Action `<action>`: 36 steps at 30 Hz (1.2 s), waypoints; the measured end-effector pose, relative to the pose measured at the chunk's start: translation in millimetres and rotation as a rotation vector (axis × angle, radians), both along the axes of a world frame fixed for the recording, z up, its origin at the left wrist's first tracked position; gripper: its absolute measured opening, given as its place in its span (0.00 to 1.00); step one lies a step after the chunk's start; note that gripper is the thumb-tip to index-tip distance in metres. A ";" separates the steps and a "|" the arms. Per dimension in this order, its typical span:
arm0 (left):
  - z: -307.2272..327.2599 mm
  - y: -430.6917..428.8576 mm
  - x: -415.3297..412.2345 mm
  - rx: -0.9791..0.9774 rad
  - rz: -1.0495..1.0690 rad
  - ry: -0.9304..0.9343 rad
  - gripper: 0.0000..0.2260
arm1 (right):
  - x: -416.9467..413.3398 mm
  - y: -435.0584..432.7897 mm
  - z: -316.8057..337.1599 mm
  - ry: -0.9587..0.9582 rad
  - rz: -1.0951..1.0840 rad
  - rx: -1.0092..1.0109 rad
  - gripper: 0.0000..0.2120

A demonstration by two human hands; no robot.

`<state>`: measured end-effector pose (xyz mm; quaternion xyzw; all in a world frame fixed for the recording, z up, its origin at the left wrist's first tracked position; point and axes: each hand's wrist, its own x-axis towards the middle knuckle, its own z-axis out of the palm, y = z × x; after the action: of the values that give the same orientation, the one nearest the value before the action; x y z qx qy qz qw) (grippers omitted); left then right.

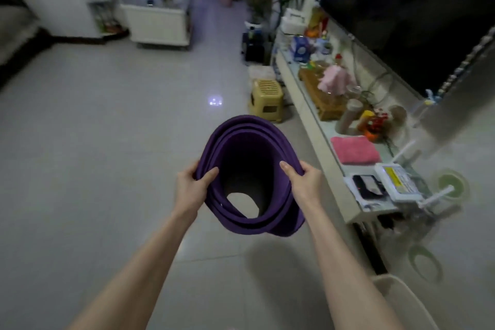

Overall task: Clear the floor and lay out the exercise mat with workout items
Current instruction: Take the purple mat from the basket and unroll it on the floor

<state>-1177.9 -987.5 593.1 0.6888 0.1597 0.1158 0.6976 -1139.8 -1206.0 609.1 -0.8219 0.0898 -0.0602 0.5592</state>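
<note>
Head view: a purple rolled foam exercise mat (242,139) was held on end above the pale tiled floor (107,120), so that its hollow core was looked down through and a patch of floor was seen at the bottom. The left grip (191,187) was clamped on the near left rim, thumb inside and fingers outside; the right grip (305,182) was clamped on the near right rim in the same way. The coil was loose, with gaps between its layers.

It was judged that the inner layers could slide out and the roll could drop open, since only the top edge was pinched. The long white tabletop (308,120) lay just beside the mat on the right, so the folded pink towel (355,149) and the white router (399,182) near its edge could be swept off by a swing of the lower end. A small yellow plastic stool (266,100) stood on the floor beyond the mat and could be caught if the mat were unrolled that way.

On the tabletop, a wooden tray (325,104) carried a pink cloth and glassware. At the far end, a white slatted crate (158,24) held things too blurred to be named.
</note>
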 end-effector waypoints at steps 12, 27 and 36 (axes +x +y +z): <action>-32.0 265.3 -12.1 -0.021 0.398 0.077 0.14 | 67.5 293.7 -33.2 0.071 0.385 -0.009 0.12; -78.4 557.2 29.8 0.023 0.500 0.190 0.16 | 131.5 601.3 -94.2 0.185 0.492 0.012 0.11; -113.2 734.1 160.6 0.076 0.402 0.293 0.16 | 245.9 769.9 -136.1 0.231 0.408 0.034 0.05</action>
<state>-1017.3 -253.4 479.9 0.6785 0.3884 0.1570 0.6035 -893.9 -436.1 473.0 -0.8150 -0.0140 0.1502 0.5594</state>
